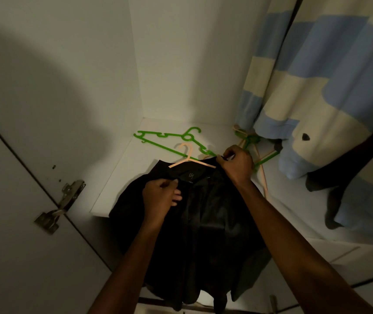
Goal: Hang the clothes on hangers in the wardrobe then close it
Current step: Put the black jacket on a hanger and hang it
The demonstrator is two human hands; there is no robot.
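Note:
A black shirt (205, 225) lies over the front edge of the white wardrobe shelf (122, 177), its collar toward the back. A peach hanger (188, 158) sits at the collar, its arms partly inside the neck opening. My left hand (161, 197) grips the shirt's left collar side. The right collar edge, beside the hanger's end, is pinched by my right hand (237, 165). A green hanger (169, 138) lies flat on the shelf behind the shirt.
More green and peach hangers (252, 143) lie tangled at the shelf's right. A blue-and-cream striped garment (312, 87) hangs at the right with dark clothing (339, 177) beside it. The wardrobe door (11, 200) stands open at left, its metal hinge (63, 205) showing.

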